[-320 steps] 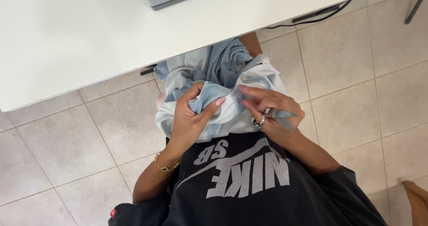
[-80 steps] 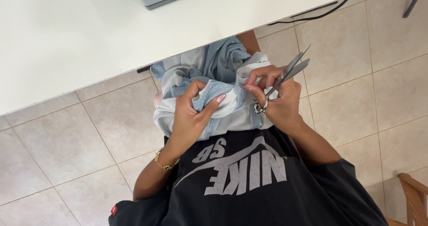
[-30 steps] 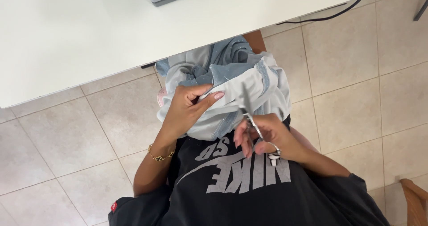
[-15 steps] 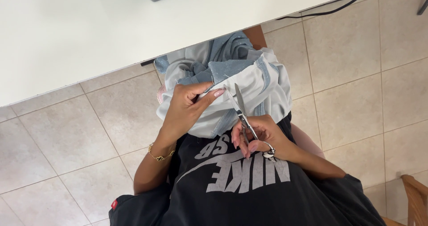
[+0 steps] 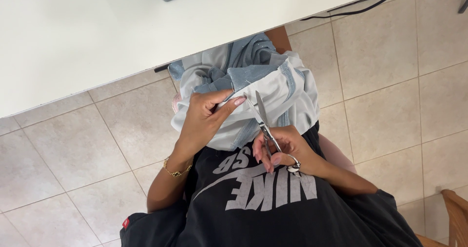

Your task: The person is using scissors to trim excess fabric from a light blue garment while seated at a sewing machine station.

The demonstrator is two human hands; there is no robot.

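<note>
Head view: my left hand (image 5: 204, 118) pinches the light denim garment (image 5: 287, 93) taut; my right hand (image 5: 285, 152) grips open scissors (image 5: 262, 115) at its edge, no cut visible yet.

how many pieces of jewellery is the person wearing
2: a gold chain bracelet on the left wrist, and a silver ring on the right hand that holds the scissors. More may be hidden.

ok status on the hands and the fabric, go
Left hand pinching the light blue fabric on the lap. Right hand gripping scissors, blades open at the cloth. Nothing in the way.
</note>
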